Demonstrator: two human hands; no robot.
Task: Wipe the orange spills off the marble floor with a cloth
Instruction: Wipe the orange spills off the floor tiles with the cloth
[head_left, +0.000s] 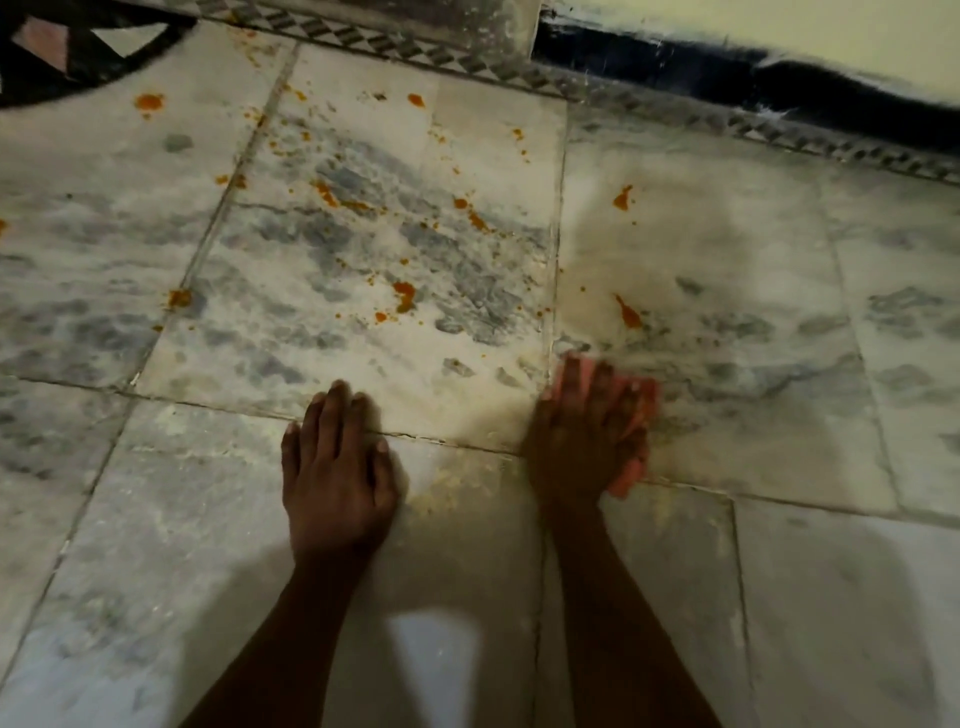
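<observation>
Orange spills dot the grey-veined marble floor, mostly on the middle slab, with more splashes to the right and at the far left. My right hand lies flat with straight fingers on a pink cloth, pressing it against the floor just below the right-hand splashes; the cloth peeks out around the fingers and looks blurred. My left hand rests flat on the floor, fingers spread, holding nothing.
A patterned tile border runs along the far edge below a dark skirting and pale wall. A dark patterned object sits at the top left. Faint yellowish smears mark the slab between my hands.
</observation>
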